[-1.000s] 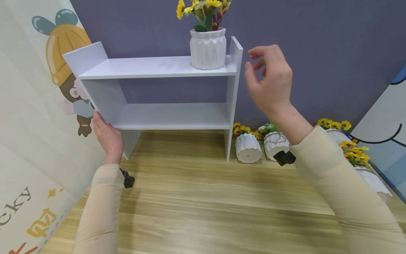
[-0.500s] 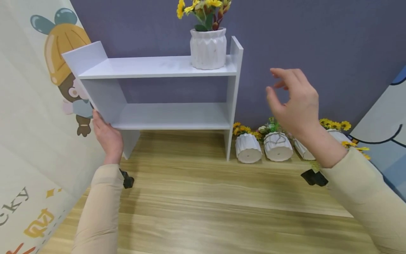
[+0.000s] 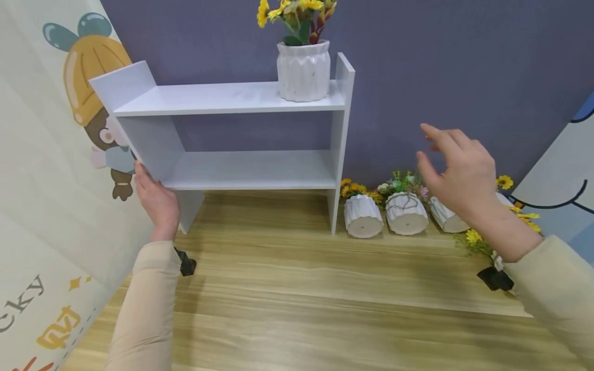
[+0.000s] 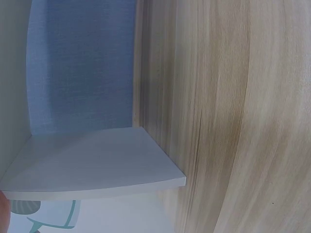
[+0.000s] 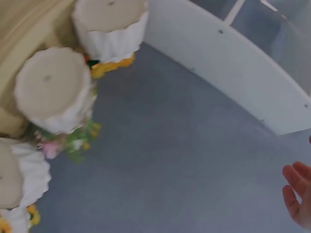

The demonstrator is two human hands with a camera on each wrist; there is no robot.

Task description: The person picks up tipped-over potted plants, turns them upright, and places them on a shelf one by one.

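Observation:
A white two-tier shelf [image 3: 250,169] stands against the wall. My left hand [image 3: 158,201] rests on the outer side of its left panel, fingers along the edge; the left wrist view catches only a fingertip beside that panel [image 4: 92,160]. On the top tier, at the right end, a white ribbed flowerpot [image 3: 303,72] with yellow flowers stands upright. My right hand [image 3: 464,167] hangs in the air right of the shelf, fingers loosely bent, holding nothing. Below and around it several white flowerpots [image 3: 407,214] lie tipped over, bases toward me; the right wrist view shows these flowerpots [image 5: 53,90] too.
The pots lie on a wooden tabletop [image 3: 297,288], partly behind my right forearm. A dark grey-blue wall [image 3: 417,62] rises behind. A pale panel with cartoon prints [image 3: 51,170] borders the left, and another printed panel [image 3: 557,180] the right.
My right hand has moved right and down, away from the pot on the top tier, uncovering some of the lying flowerpots. My left hand stays on the shelf's side.

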